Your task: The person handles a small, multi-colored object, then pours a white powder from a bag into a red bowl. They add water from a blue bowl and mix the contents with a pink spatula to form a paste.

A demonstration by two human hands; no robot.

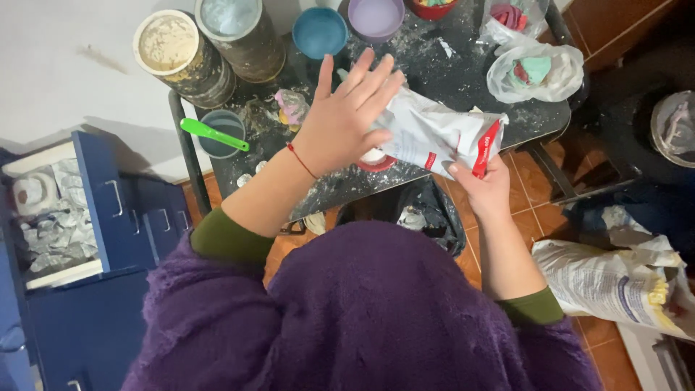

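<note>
**Two hands on one white bag above a powder-dusted table**

Two bare hands work a crumpled white paper bag with red trim [434,135], held tilted just above the near edge of a dark, powder-streaked table [463,80]. The left hand [346,116] lies flat against the bag's upper end, fingers spread and pointing away from the person, a thin red cord around its wrist. The right hand [483,190] grips the bag's lower red corner from beneath, thumb pinching the paper against the fingers. Under the bag, partly hidden by the left hand, sits a small red-rimmed dish [376,161] with something white in it.

Farther back on the table stand two grimy cylindrical tins, one filled with pale powder [168,43] and one with a bluish-white surface [229,16], then a blue bowl [319,31] and a lilac bowl [376,17]. A green spatula [212,135] rests across a small grey cup [221,130]. At the far right lie two clear plastic bags, one holding teal and pink lumps [534,71], the other a pink lump [510,17].

On the tiled floor to the right lies a large printed sack [608,282]. A black bin bag [427,210] hangs open below the table edge, and a blue cabinet [108,210] stands at the left, its open compartment stuffed with crumpled paper.
</note>
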